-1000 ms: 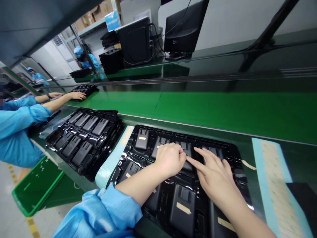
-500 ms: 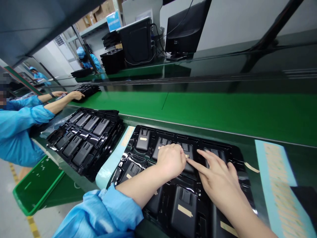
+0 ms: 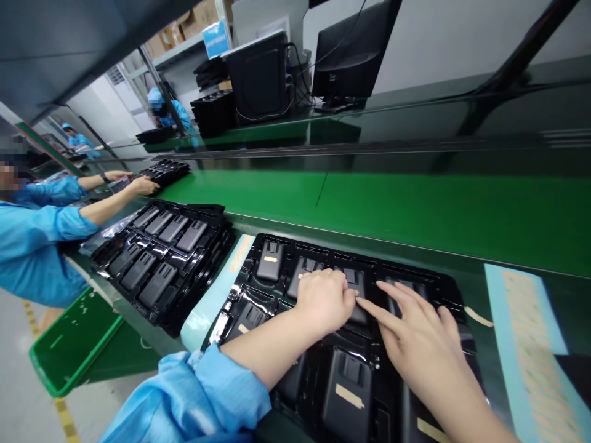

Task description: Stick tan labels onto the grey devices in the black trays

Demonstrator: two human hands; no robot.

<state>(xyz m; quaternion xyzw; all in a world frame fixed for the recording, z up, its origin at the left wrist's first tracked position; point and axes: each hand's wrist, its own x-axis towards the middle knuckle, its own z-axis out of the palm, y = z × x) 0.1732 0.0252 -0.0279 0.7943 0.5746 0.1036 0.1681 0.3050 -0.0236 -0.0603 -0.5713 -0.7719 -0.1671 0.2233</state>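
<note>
A black moulded tray (image 3: 418, 275) lies in front of me with several black rectangular parts (image 3: 270, 259) in its pockets, some bearing a small tan label (image 3: 348, 395). My left hand (image 3: 325, 300) rests with curled fingers on a part in the far row. A bit of tan label shows at its fingertips. My right hand (image 3: 418, 338) is spread over the tray, its index finger stretched left and touching that same part beside my left fingertips. Neither hand lifts anything.
A stack of similar trays with parts (image 3: 161, 261) sits to the left. A pale blue sheet of tan labels (image 3: 526, 344) lies to the right, a pale strip (image 3: 217, 295) between the trays. Beyond runs the green conveyor belt (image 3: 392, 203). A co-worker's sleeve (image 3: 37, 240) and a green bin (image 3: 69, 344) are at left.
Both hands stay on the same part in the far row and shift only slightly right in the view. The co-worker's hands at the far left have moved a little on their tray.
</note>
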